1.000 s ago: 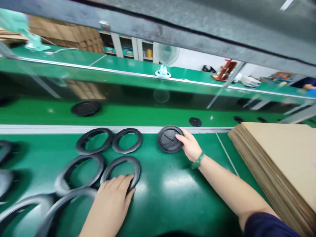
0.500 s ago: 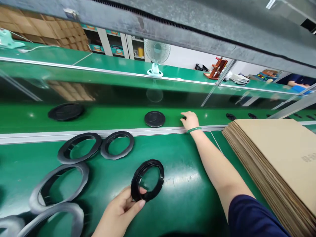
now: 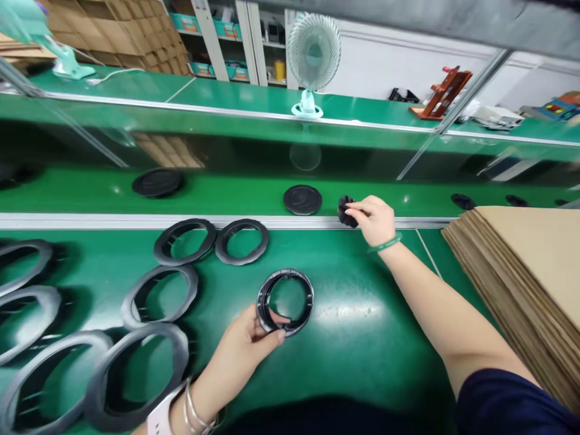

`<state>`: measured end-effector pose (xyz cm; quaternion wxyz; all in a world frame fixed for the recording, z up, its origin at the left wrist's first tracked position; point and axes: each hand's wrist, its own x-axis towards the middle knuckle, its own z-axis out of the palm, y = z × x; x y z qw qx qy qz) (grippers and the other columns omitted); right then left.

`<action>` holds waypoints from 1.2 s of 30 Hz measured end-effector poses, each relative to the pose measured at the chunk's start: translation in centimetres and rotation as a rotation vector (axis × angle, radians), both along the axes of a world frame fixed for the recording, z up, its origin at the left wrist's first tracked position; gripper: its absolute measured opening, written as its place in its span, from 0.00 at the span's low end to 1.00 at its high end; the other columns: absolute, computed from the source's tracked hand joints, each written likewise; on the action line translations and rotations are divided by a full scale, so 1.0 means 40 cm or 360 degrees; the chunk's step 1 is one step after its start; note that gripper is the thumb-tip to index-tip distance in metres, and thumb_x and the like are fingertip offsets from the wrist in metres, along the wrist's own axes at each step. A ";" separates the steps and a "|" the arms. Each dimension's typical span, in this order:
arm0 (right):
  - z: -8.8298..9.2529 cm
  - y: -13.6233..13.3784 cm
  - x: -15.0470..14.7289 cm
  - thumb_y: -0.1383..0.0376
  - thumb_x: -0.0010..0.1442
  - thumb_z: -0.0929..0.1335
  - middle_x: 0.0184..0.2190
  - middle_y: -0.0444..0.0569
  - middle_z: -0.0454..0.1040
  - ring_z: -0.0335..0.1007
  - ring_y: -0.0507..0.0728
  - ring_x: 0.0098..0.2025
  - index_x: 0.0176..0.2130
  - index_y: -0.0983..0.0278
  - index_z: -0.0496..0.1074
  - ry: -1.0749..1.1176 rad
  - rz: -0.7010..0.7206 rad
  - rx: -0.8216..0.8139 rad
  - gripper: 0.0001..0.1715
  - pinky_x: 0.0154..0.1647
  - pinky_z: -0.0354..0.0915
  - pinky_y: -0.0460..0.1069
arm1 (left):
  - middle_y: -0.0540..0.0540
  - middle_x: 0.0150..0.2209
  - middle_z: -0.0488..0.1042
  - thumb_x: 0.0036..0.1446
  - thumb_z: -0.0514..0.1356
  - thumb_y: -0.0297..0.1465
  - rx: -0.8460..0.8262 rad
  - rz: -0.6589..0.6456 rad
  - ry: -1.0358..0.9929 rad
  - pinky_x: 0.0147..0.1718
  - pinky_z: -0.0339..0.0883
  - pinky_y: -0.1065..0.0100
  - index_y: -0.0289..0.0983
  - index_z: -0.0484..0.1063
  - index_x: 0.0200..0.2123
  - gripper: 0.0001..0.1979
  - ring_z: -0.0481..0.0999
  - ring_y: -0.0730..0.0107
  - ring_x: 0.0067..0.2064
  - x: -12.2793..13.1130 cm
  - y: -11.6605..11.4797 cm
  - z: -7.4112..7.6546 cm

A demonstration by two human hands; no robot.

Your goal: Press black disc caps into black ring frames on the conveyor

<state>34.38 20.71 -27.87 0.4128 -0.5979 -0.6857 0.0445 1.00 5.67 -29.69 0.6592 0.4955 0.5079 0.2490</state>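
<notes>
My left hand (image 3: 254, 347) is closed on the lower left rim of a black plastic ring (image 3: 309, 296), thumb in front and fingers behind. The ring is tilted up above the green table. Farther off to the right, my right hand (image 3: 377, 219) pinches a small black round part (image 3: 345, 211) between thumb and fingers, over the metal strip along the conveyor's near edge. Left of it, a flat black disc (image 3: 302, 200) lies on the green belt. Two black rings, one of them a smaller ring (image 3: 241, 261), lie on the table near the strip.
Several more large rings (image 3: 181, 356) spread over the table's left side. A stack of cardboard sheets (image 3: 530, 254) stands at the right. Another black disc (image 3: 157, 182) rests on the green belt (image 3: 235, 196). Behind are a shelf rail and a fan (image 3: 313, 54).
My right hand has picked up the small black part from the belt and lifted it towards me. My left hand has turned the ring more face-on. The view has shifted.
</notes>
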 end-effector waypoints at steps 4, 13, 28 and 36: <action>0.045 -0.196 -0.202 0.62 0.71 0.69 0.32 0.48 0.73 0.69 0.58 0.35 0.42 0.61 0.80 0.0045 0.0741 0.0123 0.09 0.39 0.67 0.52 | 0.43 0.43 0.78 0.53 0.66 0.36 0.0055 0.0136 0.0063 0.41 0.74 0.61 0.37 0.63 0.45 0.20 0.80 0.61 0.41 0.020 -0.012 0.000; -0.051 -0.278 -0.308 0.66 0.75 0.63 0.32 0.49 0.70 0.68 0.56 0.32 0.45 0.66 0.74 -0.0197 0.1041 0.0192 0.11 0.34 0.67 0.51 | 0.48 0.35 0.78 0.53 0.68 0.37 -0.0023 0.0268 0.0006 0.37 0.75 0.63 0.39 0.57 0.43 0.23 0.81 0.60 0.38 0.027 -0.019 -0.002; -0.035 -0.287 -0.298 0.74 0.69 0.61 0.32 0.51 0.70 0.67 0.59 0.33 0.50 0.69 0.70 -0.0606 0.1137 0.0451 0.13 0.27 0.65 0.52 | 0.49 0.33 0.77 0.51 0.67 0.36 0.0022 0.0257 0.0179 0.30 0.73 0.67 0.39 0.58 0.44 0.23 0.81 0.61 0.34 0.025 -0.017 -0.005; -0.045 -0.279 -0.308 0.69 0.74 0.59 0.31 0.49 0.67 0.64 0.56 0.31 0.42 0.67 0.74 -0.0487 0.1082 0.0203 0.16 0.31 0.64 0.51 | 0.50 0.33 0.77 0.51 0.68 0.36 -0.0003 0.0261 0.0124 0.30 0.72 0.69 0.40 0.58 0.44 0.23 0.79 0.66 0.32 0.028 -0.018 0.001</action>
